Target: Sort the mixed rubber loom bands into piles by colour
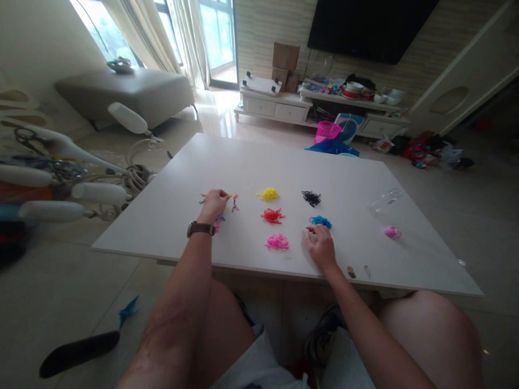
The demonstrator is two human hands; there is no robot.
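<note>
My left hand, with a watch on its wrist, pinches a small orange-yellow piece at the left of the white table. Around it lie several small mixed-colour pieces, such as a red and dark one, partly hidden by the hand. My right hand is curled just in front of the blue pile, thumb and forefinger close together; what they hold, if anything, is unclear. Between the hands are piles of thin, band-like loops: yellow, red and pink. A black pile lies behind the blue one.
To the right are a pink-purple object and a clear plastic container. A small yellow piece and a clear one lie by the front edge. Lamp arms stand left of the table; a pink basket is beyond it.
</note>
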